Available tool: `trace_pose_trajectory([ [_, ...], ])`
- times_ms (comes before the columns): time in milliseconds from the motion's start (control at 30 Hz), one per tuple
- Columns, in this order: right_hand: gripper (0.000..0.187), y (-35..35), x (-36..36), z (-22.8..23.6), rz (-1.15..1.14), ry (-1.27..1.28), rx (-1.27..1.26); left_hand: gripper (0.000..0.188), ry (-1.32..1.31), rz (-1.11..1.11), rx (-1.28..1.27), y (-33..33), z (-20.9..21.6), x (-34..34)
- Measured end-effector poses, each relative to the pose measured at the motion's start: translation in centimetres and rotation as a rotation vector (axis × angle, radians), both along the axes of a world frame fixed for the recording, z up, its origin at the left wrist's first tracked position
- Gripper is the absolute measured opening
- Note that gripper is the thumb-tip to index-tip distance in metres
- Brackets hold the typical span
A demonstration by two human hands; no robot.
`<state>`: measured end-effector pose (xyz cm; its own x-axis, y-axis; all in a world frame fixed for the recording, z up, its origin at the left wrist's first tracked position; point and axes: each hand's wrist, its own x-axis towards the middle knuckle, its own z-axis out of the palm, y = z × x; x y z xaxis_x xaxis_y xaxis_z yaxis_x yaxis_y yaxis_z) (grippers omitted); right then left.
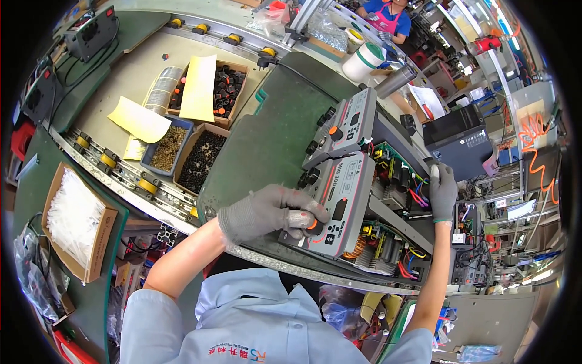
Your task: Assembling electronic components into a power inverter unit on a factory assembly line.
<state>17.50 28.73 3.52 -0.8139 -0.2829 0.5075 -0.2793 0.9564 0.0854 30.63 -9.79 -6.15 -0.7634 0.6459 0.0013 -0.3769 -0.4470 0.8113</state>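
Two open welding machines with grey-and-white control panels lie on a dark green mat. On the nearer welding machine [344, 188], the gloved thumb and fingers of my left hand [267, 212] close around an orange-capped black knob [314, 225] at the panel's lower left. My right hand [443, 189], also gloved, grips the back of its metal frame, with the fingertips partly hidden. Circuit boards [376, 246] and coloured wires [405, 267] show inside the chassis. Directly behind stands the second welding machine [350, 121], untouched.
Left of the mat [267, 124] are a box of black knobs [229, 88], a blue bin of brass parts [168, 148] and a box of small black parts [203, 159]. A roller rail [109, 159] runs along the left. Farther off, a co-worker [391, 18] is at a bench.
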Motion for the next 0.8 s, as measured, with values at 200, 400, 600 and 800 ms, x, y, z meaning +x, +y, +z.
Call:
trace_pose_trajectory([
  [200,0.024,-0.3,0.0,0.0,-0.041,-0.004,-0.011,0.030,-0.004,0.032,-0.009,-0.1,-0.7,0.7],
  [400,0.023,-0.4,-0.2,0.0,-0.020,-0.014,-0.039,0.031,-0.087,0.021,-0.007,-0.2,-0.4,0.7],
  [600,0.023,-0.5,-0.3,0.1,-0.003,-0.027,-0.056,0.031,-0.038,0.028,0.008,-0.6,-0.5,0.2],
  [800,0.023,-0.2,-0.6,0.0,-0.009,-0.023,-0.044,0.025,0.139,0.097,-0.134,-1.4,0.6,-0.2],
])
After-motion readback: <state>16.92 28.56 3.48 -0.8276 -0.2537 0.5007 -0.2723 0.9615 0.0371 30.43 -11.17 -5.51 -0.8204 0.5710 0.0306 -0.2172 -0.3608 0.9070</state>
